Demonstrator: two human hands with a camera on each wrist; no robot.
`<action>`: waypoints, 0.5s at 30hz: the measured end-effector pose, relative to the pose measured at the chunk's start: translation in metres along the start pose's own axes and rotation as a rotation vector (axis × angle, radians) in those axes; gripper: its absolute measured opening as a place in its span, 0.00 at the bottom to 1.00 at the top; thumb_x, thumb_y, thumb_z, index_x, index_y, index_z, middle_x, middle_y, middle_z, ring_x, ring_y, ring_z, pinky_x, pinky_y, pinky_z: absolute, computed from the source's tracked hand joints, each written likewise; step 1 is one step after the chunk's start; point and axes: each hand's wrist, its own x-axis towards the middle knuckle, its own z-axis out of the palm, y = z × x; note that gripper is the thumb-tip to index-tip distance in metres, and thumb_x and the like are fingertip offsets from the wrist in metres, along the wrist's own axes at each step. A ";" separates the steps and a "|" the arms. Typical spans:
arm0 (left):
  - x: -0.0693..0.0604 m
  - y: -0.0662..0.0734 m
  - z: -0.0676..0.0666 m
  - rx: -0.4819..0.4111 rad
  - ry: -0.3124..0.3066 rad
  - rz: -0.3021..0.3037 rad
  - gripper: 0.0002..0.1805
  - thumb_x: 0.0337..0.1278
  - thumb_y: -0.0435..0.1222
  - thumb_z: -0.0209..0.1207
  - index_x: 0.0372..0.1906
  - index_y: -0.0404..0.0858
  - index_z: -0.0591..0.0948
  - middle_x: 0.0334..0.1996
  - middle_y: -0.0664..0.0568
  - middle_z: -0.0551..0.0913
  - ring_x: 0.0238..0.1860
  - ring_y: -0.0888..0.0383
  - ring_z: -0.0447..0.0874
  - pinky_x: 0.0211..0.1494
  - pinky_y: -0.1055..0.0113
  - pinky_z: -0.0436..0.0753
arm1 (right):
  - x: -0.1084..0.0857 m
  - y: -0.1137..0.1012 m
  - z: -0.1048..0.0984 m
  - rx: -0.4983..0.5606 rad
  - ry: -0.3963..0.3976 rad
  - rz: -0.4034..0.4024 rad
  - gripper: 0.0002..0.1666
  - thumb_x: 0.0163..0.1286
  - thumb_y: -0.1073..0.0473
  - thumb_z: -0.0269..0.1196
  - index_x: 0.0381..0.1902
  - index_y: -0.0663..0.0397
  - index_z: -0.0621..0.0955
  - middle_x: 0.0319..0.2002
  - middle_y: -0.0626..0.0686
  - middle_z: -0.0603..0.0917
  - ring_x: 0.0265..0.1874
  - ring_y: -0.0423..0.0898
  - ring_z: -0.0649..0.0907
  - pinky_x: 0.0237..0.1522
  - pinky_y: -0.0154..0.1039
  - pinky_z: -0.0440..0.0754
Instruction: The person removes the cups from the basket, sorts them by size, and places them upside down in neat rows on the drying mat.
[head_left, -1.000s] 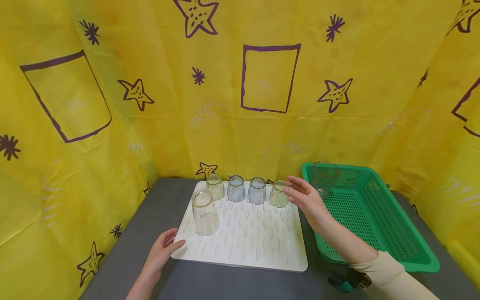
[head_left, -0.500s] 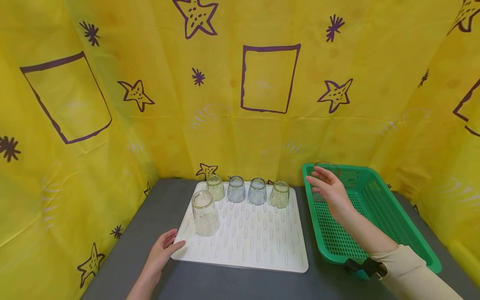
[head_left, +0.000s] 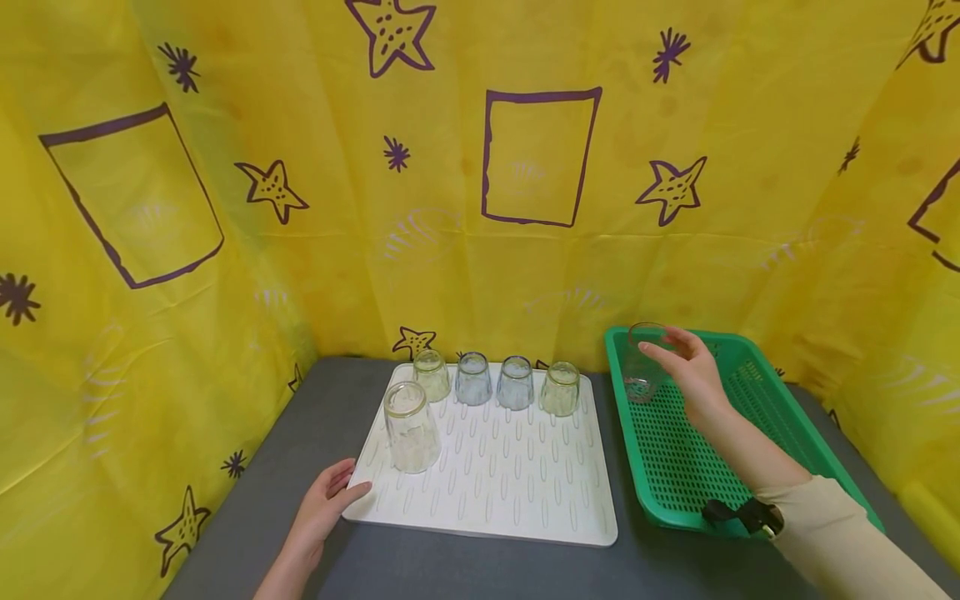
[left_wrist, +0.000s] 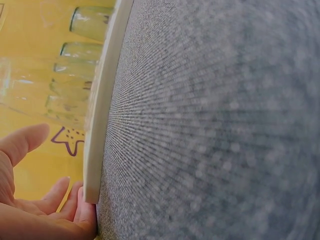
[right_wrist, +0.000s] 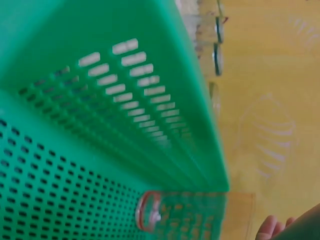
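Note:
In the head view my left hand (head_left: 321,500) is at the near left corner of a white ribbed drying tray (head_left: 517,492). Its fingers (left_wrist: 80,205) touch the tray's corner, while the thumb stands apart from it. My right hand (head_left: 693,371) is beside the top of a tall clear drinking glass (head_left: 643,367) with a reddish rim. This glass stands upright in the far left corner of a green plastic basket (head_left: 663,510). From the right wrist view, the visible fingertips (right_wrist: 267,227) are a little apart from the rim.
Several small tinted tumblers, among them a blue-grey one (head_left: 515,383), stand upside down along the tray's back edge. A taller clear glass (head_left: 411,429) stands upside down at the tray's left. Yellow patterned cloth (head_left: 525,275) encloses the grey table (head_left: 292,450).
My right hand has moved right, from beside the rightmost green tumbler to the tall glass in the basket. The left hand has stayed at the tray corner.

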 end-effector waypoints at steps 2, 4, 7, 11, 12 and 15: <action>0.000 0.000 0.000 -0.003 0.001 0.002 0.38 0.60 0.39 0.64 0.69 0.27 0.61 0.68 0.31 0.63 0.69 0.37 0.58 0.70 0.44 0.59 | 0.003 0.001 -0.002 -0.025 0.008 -0.004 0.53 0.66 0.41 0.64 0.76 0.58 0.52 0.72 0.63 0.56 0.69 0.59 0.58 0.66 0.55 0.60; -0.001 0.000 -0.001 -0.007 0.001 0.003 0.38 0.60 0.39 0.64 0.69 0.27 0.61 0.67 0.31 0.63 0.69 0.37 0.58 0.70 0.44 0.59 | 0.006 0.002 -0.004 -0.048 0.018 -0.003 0.54 0.66 0.42 0.64 0.76 0.58 0.51 0.72 0.64 0.54 0.69 0.62 0.57 0.66 0.59 0.59; -0.001 0.000 -0.001 -0.008 0.000 0.001 0.38 0.60 0.39 0.64 0.69 0.27 0.61 0.67 0.31 0.63 0.69 0.37 0.58 0.70 0.44 0.59 | 0.011 0.005 -0.007 -0.074 0.032 0.003 0.55 0.66 0.42 0.65 0.77 0.58 0.49 0.72 0.66 0.52 0.68 0.64 0.56 0.65 0.61 0.58; -0.001 0.001 0.000 0.005 0.001 -0.001 0.38 0.60 0.39 0.64 0.69 0.27 0.61 0.67 0.31 0.63 0.69 0.37 0.58 0.70 0.43 0.59 | 0.019 0.011 -0.010 -0.098 0.049 0.028 0.58 0.65 0.43 0.66 0.77 0.57 0.46 0.73 0.67 0.49 0.69 0.66 0.56 0.66 0.63 0.57; 0.000 0.001 0.000 0.007 0.001 -0.001 0.38 0.60 0.39 0.64 0.69 0.27 0.61 0.67 0.31 0.63 0.69 0.37 0.58 0.70 0.43 0.59 | 0.021 0.012 -0.011 -0.103 0.050 0.035 0.58 0.64 0.42 0.66 0.77 0.57 0.45 0.73 0.67 0.48 0.69 0.66 0.56 0.66 0.64 0.57; 0.000 0.001 0.000 0.014 0.003 -0.005 0.39 0.60 0.40 0.64 0.69 0.27 0.61 0.67 0.31 0.63 0.69 0.37 0.58 0.70 0.43 0.59 | 0.027 0.017 -0.014 -0.123 0.050 0.056 0.61 0.63 0.42 0.67 0.77 0.57 0.42 0.73 0.68 0.46 0.69 0.68 0.54 0.66 0.66 0.55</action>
